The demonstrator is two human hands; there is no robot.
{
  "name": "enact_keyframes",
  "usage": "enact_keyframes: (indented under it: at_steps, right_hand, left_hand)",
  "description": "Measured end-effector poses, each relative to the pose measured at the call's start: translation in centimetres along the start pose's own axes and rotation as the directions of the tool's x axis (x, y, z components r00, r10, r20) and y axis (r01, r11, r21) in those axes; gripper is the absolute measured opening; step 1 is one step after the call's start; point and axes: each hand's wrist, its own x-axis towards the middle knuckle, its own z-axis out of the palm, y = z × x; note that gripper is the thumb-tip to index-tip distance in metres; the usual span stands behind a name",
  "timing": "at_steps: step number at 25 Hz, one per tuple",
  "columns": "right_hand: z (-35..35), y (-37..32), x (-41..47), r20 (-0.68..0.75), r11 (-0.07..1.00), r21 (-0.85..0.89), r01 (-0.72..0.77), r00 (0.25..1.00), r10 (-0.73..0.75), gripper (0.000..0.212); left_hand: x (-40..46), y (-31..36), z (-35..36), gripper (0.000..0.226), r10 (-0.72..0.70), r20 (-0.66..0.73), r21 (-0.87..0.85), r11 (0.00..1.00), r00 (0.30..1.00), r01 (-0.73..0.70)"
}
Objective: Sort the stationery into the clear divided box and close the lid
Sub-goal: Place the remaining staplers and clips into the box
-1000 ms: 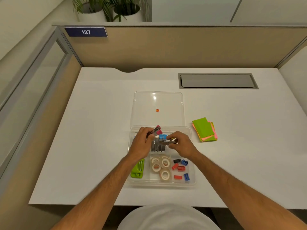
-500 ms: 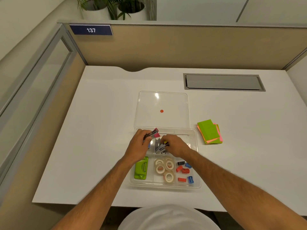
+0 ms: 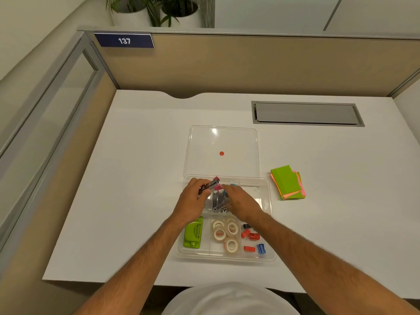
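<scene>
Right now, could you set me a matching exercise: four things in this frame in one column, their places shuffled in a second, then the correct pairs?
Things:
1. green hole punch
2. tape rolls
3. sticky notes
4. clear lid

Places:
A. on the desk, right of the box
B. front left compartment
C. flat on the desk behind the box
D. front middle compartment

Pairs: 1-B, 2-D, 3-A, 4-C

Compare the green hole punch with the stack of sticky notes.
The green hole punch lies inside the clear divided box, in its near-left compartment; the sticky notes lie outside on the desk. The punch is one moulded block; the notes are a fanned stack, green over pink and orange. Both are lime green on top.
</scene>
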Motion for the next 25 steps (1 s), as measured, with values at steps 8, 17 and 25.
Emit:
enact_keyframes:
  at_steps: [8, 17, 25]
  right_hand:
    - [-2.2, -0.1, 0.9, -0.161, 0.896, 0.438, -0.07, 0.975, 0.155, 0.03]
    - [-1.1, 1.4, 0.5, 0.122, 0.931, -0.361, 0.054, 0.992, -0.01, 0.021]
    - [-1.2, 1.4, 1.8, -0.008, 0.928, -0.365, 0.079, 0.996, -0.088, 0.02]
  left_hand:
    - [0.9, 1.2, 1.5, 0.02, -0.136, -0.043, -0.211, 0.97, 0.99, 0.124]
    - [1.4, 1.3, 1.6, 0.022, -0.17, -0.037, -0.201, 0.967, 0.985, 0.159]
    - [1.0, 1.0, 1.5, 0.022, -0.129, -0.037, -0.171, 0.978, 0.991, 0.121]
